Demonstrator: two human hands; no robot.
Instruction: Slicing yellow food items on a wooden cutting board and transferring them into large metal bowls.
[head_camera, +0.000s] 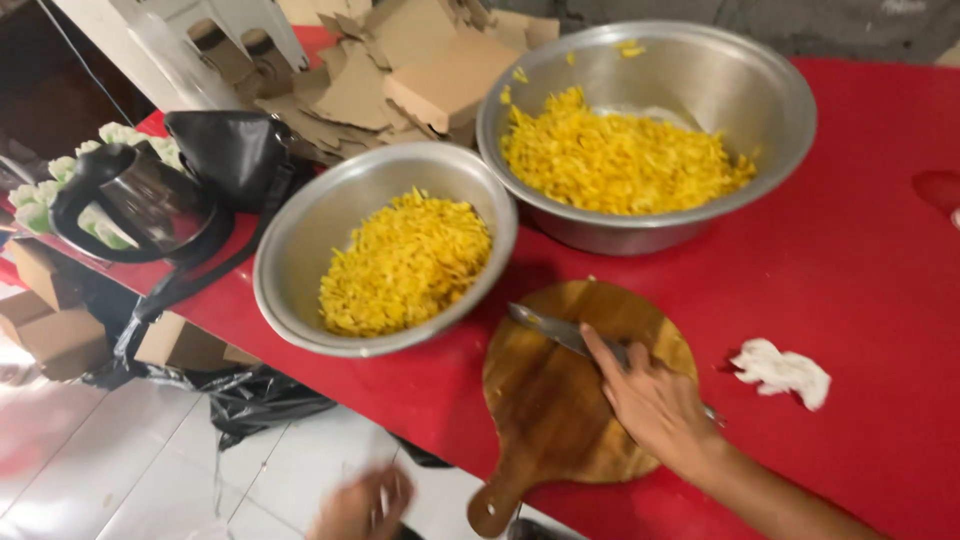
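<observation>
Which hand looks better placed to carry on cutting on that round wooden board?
Probably the right hand: it rests on the wooden board and already grips the knife. The left hand hangs blurred below the table edge, away from the board.

- The single head-worn camera looked steeply down from above the near edge of a red table (850, 250).
- It stood close, tilted, with the table edge running diagonally across the frame.
- White floor tiles (130, 470) filled the lower left; a wooden cutting board (550, 400) sat near centre.
- No second view overlapped it.
</observation>
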